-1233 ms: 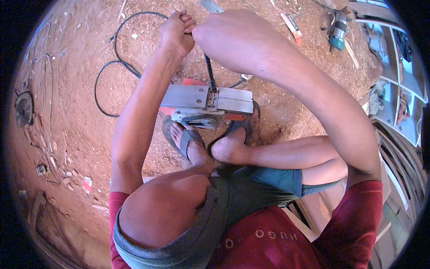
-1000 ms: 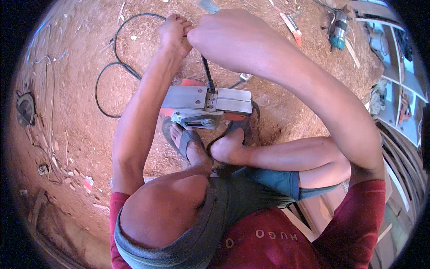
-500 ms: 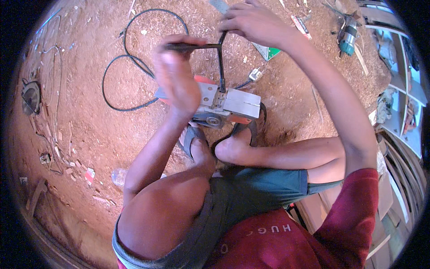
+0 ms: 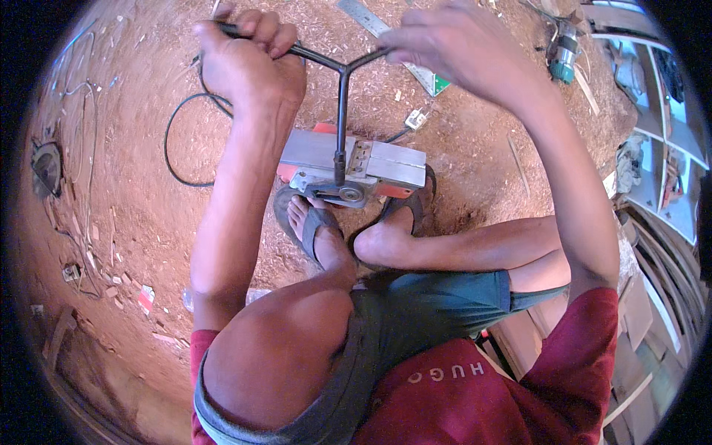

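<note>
A black Y-shaped socket wrench stands between my two hands, its long leg pointing down to the near side of an electric hand planer. The planer lies with its metal sole up, by my sandalled feet. My left hand has its fingers wrapped round the wrench's left arm. At the tip of the right arm, my right hand pinches with its fingers, slightly blurred. The wrench's lower end overlaps the planer's edge near a round pulley; whether it sits on a bolt I cannot tell.
A black cable loops left of the planer, and its plug lies beyond. Farther off is a metal square. A green-ended power tool lies at far right, near shelves. Shavings cover the ground.
The wrench's lower end has moved from the slot in the planer's sole to its near side. My left hand has shifted away and left, and the wrench's arms have turned.
</note>
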### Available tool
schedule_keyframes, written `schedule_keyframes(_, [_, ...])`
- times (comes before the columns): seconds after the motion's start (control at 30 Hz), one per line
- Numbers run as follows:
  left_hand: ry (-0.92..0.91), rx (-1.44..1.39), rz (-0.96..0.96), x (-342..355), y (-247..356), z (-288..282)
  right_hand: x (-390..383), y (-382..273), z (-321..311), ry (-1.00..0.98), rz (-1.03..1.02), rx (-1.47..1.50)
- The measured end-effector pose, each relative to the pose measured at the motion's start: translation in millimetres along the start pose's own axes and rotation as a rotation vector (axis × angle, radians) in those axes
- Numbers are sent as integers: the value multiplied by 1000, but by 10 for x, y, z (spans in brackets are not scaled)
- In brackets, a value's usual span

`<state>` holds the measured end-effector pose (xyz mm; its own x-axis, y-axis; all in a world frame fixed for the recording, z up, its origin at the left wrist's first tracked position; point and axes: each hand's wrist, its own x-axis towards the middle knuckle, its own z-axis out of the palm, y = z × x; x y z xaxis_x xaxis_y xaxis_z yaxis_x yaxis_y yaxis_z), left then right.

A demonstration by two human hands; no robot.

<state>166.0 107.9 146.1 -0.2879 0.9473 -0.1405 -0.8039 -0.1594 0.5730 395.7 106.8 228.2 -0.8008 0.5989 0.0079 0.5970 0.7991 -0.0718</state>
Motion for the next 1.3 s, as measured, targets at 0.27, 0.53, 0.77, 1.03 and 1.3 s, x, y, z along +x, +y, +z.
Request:
schedule_keyframes(0.27, [125, -194, -382, 98, -482, -169, -193, -453, -171, -180, 85, -292])
schedule_keyframes(0.53, [58, -248, -470, 272, -635, -400, -148, -512, -44, -166, 82, -325])
schedule_keyframes(0.77, [-17, -302, -506, 366, -719, -548, -56, -616, -63, -94, 98, -271])
schedule_keyframes(1.03, [-207, -400, -664, 562, -772, -811, 78, -717, -249, -70, -35, -208])
schedule_keyframes(1.3, [-84, -383, -532, 292, -495, -827, 399, -267, -258, -583, 239, -16])
